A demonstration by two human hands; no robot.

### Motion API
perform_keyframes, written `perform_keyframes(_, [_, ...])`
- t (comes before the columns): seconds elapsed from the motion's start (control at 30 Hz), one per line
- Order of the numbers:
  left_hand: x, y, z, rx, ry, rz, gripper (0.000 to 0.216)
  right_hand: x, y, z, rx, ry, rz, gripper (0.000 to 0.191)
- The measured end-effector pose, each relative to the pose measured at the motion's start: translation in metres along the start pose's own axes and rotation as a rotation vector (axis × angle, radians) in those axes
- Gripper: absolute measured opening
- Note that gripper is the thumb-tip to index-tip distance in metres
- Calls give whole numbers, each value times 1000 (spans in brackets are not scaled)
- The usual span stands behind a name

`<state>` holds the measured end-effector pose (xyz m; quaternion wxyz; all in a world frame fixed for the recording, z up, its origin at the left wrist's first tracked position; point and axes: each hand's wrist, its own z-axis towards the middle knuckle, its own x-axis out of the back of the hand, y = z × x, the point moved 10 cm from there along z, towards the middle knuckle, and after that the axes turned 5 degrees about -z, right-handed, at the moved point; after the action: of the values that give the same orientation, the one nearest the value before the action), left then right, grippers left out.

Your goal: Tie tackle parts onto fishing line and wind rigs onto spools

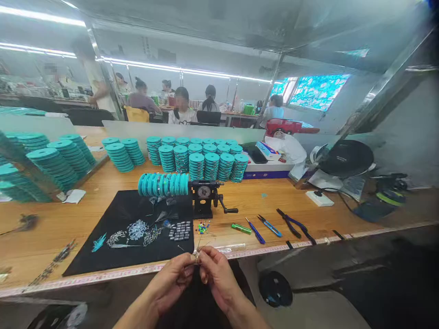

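Observation:
My left hand (173, 278) and my right hand (215, 273) meet just below the table's front edge, fingertips pinched together on a tiny pale piece with fine wire or line (197, 251) sticking up from it. Both hands are closed. Beyond them lies a black mat (113, 249) with small heaps of silver parts (137, 230), dark grey pieces (180, 230) and a teal bit (99, 243). A black hand-crank winder (206, 198) holds a row of teal spools (163, 184). Coloured pins (203, 226) lie by its base.
Stacks of teal spools (202, 160) fill the back of the wooden table (260, 201) and the left side (51, 164). A green tube (241, 228), blue-handled cutters (270, 226) and black pliers (291, 223) lie to the right. A measuring tape (103, 275) runs along the front edge. Several people sit at benches behind.

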<state>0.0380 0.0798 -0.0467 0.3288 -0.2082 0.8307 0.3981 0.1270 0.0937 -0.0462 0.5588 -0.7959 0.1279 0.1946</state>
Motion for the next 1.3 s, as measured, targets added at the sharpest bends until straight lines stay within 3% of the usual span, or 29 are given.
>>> perform_keyframes(0.23, [-1,-3,-2,9,21,-40,28,-1,6,2,17,33,-34,42])
perform_keyframes(0.37, [1,-4,-1,9,45,-82,29,10,-4,-1,97,104,-119,37])
perform_keyframes(0.53, [4,-5,1,3,53,-88,29,21,-46,-6,417,243,-433,30])
perform_keyframes(0.6, [3,-4,1,-7,45,-70,30,9,-54,-5,472,184,-604,29])
perform_keyframes(0.7, [1,2,-1,-46,32,-24,33,-4,-50,-2,422,65,-723,24])
perform_keyframes(0.83, [-2,15,-6,-127,51,52,34,-8,-56,-20,474,58,-912,12])
perform_keyframes(0.93, [-4,23,-8,-170,81,97,34,-9,-63,-35,528,51,-1008,18])
perform_keyframes(1.07, [-7,23,-8,-170,77,126,35,4,-57,-33,395,57,-897,25])
perform_keyframes(1.23, [-10,11,-3,-84,1,126,36,11,-11,-9,47,-77,-411,44])
perform_keyframes(1.3, [-9,11,-2,-83,-7,147,35,9,-9,-7,48,-82,-396,42])
